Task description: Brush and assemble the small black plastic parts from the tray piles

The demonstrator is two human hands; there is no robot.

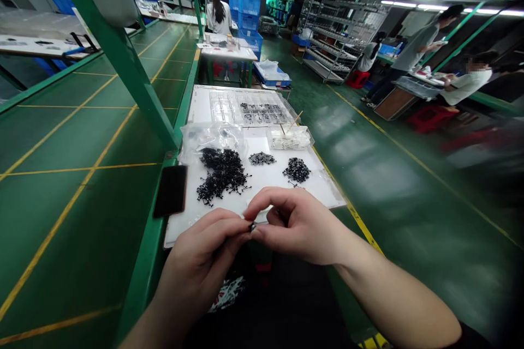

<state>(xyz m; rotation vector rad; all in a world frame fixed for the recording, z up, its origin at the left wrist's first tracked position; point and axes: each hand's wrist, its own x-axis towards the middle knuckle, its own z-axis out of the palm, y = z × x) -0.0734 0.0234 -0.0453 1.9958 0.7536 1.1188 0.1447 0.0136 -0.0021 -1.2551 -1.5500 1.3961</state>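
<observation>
The bare left hand (200, 248) and bare right hand (301, 223) are close together, fingertips pinched on one tiny, dark, hard-looking piece (251, 226) near the close edge of the flat white tabletop (268, 177). It's so small that a crooked squeeze could make it pop out and get lost. Farther away, a bumping knuckle could mix the big, messy, spiky black heap (223, 172) with the small, speckled, grey-black pile (262, 158).

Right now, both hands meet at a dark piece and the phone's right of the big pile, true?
No, the head view shows the phone left of the big pile. The left hand and right hand do meet at a dark piece.
</observation>
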